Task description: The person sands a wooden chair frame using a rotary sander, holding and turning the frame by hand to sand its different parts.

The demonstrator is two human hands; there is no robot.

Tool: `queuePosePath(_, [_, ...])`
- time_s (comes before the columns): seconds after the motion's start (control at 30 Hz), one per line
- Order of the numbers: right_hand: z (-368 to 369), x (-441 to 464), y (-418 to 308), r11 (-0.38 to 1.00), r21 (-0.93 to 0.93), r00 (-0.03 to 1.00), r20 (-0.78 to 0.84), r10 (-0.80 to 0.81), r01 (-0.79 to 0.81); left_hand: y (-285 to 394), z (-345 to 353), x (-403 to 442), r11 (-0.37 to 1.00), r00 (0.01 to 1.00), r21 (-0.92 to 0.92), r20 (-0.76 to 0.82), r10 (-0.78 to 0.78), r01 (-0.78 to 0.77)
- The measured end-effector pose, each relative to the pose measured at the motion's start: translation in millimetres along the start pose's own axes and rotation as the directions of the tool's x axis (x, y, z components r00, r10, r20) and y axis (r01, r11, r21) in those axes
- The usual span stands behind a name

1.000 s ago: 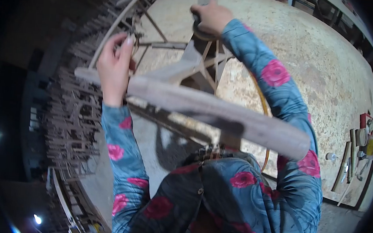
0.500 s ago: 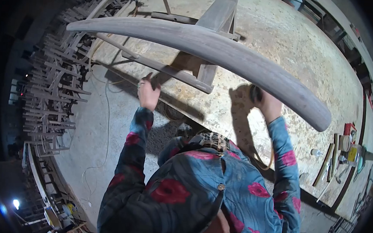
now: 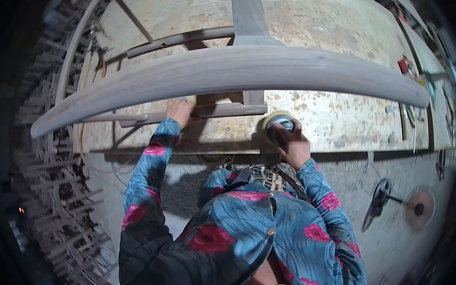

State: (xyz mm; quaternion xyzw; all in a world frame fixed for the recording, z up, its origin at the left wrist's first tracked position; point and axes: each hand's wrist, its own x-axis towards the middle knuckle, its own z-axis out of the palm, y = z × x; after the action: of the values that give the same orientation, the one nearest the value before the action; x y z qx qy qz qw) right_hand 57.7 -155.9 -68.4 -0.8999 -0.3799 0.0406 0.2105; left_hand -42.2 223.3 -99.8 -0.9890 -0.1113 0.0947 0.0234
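Observation:
A wooden chair frame (image 3: 251,16) lies on the worktable (image 3: 339,118), its long curved rail (image 3: 232,67) arching across the view nearest the camera. My left hand (image 3: 180,111) is at the lower wooden bar (image 3: 230,109), fingers closed over its left part; the fingertips are partly hidden beneath the curved rail. In my right hand (image 3: 292,143) is a round sanding tool (image 3: 278,127) with a pale rim and dark top, just off the right end of that bar. The fingers wrap over the tool's top.
Many stacked wooden frames (image 3: 60,190) stand on the left. A red item (image 3: 404,65) and wooden sticks (image 3: 402,122) lie on the table's right side. A fan (image 3: 418,209) stands on the floor at the right. A hose (image 3: 82,133) hangs at the table's left edge.
The view has turned, and the curved rail now spans lower on the left. My left hand has come to the lower bar. My right hand, with the round tool, is out from under the rail.

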Motion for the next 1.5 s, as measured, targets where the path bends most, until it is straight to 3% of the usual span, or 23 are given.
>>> queuePosePath(0.07, [-9.1, -13.0, -12.1, 0.984, -0.039, 0.984, 0.039, 0.174, -0.173, -12.9, 10.6, 6.3, 0.991, 0.99, -0.015, -0.05, 0.135, -0.136])
queuePosePath(0.17, [-26.3, -30.4, -26.7, 0.962, -0.03, 0.948, -0.184, 0.261, -0.271, -10.1, 5.1, 13.5, 0.959, 0.958, -0.018, -0.065, 0.28, -0.282])
queuePosePath(0.23, [-38.8, -35.3, -34.1, 0.947, 0.004, 0.912, -0.269, 0.311, -0.322, 11.7, -16.6, 3.1, 0.946, 0.98, -0.258, -0.028, 0.197, -0.198])
queuePosePath(0.3, [-51.3, -34.0, -37.6, 0.934, 0.013, 0.88, -0.33, 0.342, -0.358, 42.2, -43.9, -1.7, 0.922, 0.985, -0.382, 0.122, 0.125, -0.07])
queuePosePath(0.53, [-70.3, 15.2, -20.4, 0.922, 0.046, 0.789, -0.503, 0.353, -0.384, 86.1, -94.0, 2.1, 0.921, 0.991, -0.369, 0.009, 0.136, -0.123])
queuePosePath(0.7, [-82.0, 63.2, -25.0, 0.944, 0.114, 0.829, -0.454, 0.327, -0.31, 87.4, -120.3, 10.0, 0.91, 0.994, -0.407, 0.027, 0.103, -0.083])
queuePosePath(0.9, [-122.3, 110.6, 1.4, 0.885, 0.076, 0.738, -0.522, 0.428, -0.46, 82.0, -138.1, 13.0, 0.904, 0.996, -0.422, 0.025, 0.087, -0.068])
queuePosePath(1.07, [-116.4, 107.7, -14.7, 0.942, 0.029, 0.83, -0.464, 0.309, -0.335, 80.3, -143.4, 15.5, 0.89, 0.996, -0.451, 0.021, 0.089, -0.07])
queuePosePath(1.1, [-122.4, 107.7, -24.3, 0.939, 0.062, 0.861, -0.384, 0.335, -0.337, 79.9, -144.0, 14.9, 0.886, 0.996, -0.458, 0.009, 0.089, -0.075])
queuePosePath(1.37, [-141.0, 152.6, -0.7, 0.886, 0.044, 0.782, -0.452, 0.43, -0.461, 84.8, -146.3, 16.0, 0.878, 0.996, -0.477, 0.046, 0.081, -0.049])
queuePosePath(1.5, [-133.0, 131.3, -24.0, 0.906, 0.041, 0.828, -0.392, 0.402, -0.421, 83.9, -150.7, 16.1, 0.87, 0.996, -0.491, 0.041, 0.075, -0.045])
